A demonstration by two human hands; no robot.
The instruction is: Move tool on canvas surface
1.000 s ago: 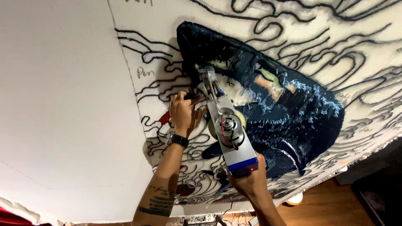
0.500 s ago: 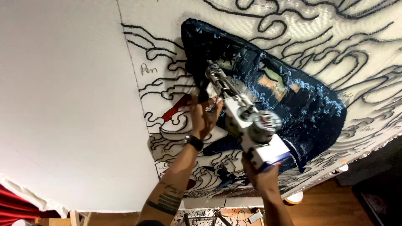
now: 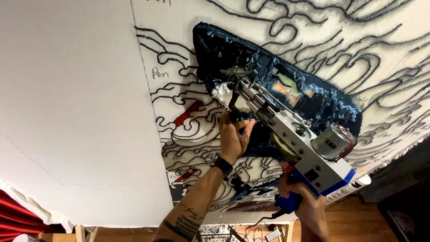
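A tufting gun (image 3: 286,130) is pressed against the dark blue tufted patch (image 3: 313,101) of the stretched cloth (image 3: 67,112). Its front handle is gripped by the left hand (image 3: 234,136); its blue rear grip at five o'clock is clasped by the right hand (image 3: 309,210), fingers closed.

**Open cloth to the left, crowded around the tool**

The broad blank stretch of white cloth (image 3: 67,112) left of the drawn outline offers open room for a hand. Toward the middle, the tufting gun (image 3: 286,134) juts out from the cloth and blocks the way across the dark blue tufted patch (image 3: 322,103). The left hand (image 3: 234,136) fills the space beside the gun's front handle; the right hand (image 3: 309,208) occupies the rear grip below.
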